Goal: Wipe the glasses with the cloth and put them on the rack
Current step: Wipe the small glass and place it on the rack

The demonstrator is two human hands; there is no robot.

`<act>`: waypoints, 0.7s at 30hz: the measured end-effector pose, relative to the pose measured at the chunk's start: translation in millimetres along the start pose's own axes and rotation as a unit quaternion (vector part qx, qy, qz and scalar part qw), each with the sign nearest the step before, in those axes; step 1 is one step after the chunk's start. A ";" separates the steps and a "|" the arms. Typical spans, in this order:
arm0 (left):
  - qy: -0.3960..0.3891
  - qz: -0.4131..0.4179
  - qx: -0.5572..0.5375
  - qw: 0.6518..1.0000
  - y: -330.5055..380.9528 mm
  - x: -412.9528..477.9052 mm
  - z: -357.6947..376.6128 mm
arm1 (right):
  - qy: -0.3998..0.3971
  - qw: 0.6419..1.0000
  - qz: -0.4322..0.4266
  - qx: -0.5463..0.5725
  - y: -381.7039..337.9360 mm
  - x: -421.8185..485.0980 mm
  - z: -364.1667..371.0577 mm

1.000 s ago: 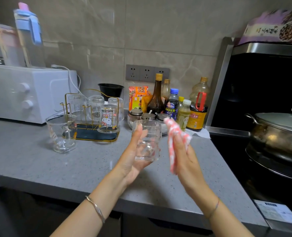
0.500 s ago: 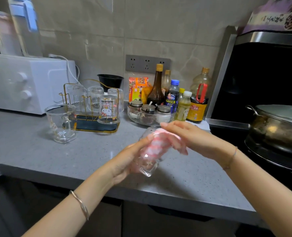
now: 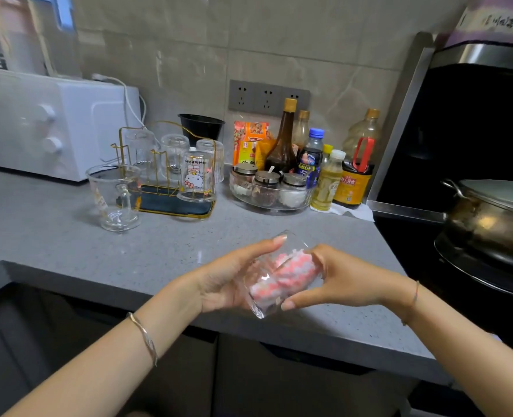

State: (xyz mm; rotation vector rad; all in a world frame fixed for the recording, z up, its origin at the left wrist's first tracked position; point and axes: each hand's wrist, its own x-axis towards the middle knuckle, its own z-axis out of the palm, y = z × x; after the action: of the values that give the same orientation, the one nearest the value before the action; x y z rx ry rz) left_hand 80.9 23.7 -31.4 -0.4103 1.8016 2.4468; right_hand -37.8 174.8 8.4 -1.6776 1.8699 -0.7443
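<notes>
The left hand (image 3: pixel 222 278) has its fingers curled round a tilted glass (image 3: pixel 259 308), held just above the grey surface (image 3: pixel 53 236) near its front edge. The pink-and-white cloth (image 3: pixel 282 272) is stuffed inside. The right hand (image 3: pixel 345 281) pinches it at the mouth, thumb under the glass. The gold wire rack (image 3: pixel 165 203) stands well apart at back left, a mug (image 3: pixel 114 197) just beside it. Bare surface lies between. A pot (image 3: pixel 490 218) sits past the right edge.
</notes>
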 end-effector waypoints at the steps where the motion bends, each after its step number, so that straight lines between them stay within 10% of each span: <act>1: -0.002 -0.013 -0.024 1.000 0.0 0.7 -0.5 | 0.016 1.000 0.001 0.011 0.5 -1.0 1.9; 21: 0.215 0.233 0.104 0.943 3.6 5.3 16.3 | 0.142 0.958 -0.015 0.250 -1.0 0.5 29.3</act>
State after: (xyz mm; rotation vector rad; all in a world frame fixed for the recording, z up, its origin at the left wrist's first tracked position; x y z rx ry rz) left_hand 72.3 37.4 -24.9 -0.5964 2.5717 2.5530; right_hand -16.7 172.5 -11.9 -1.3256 1.6424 -1.3989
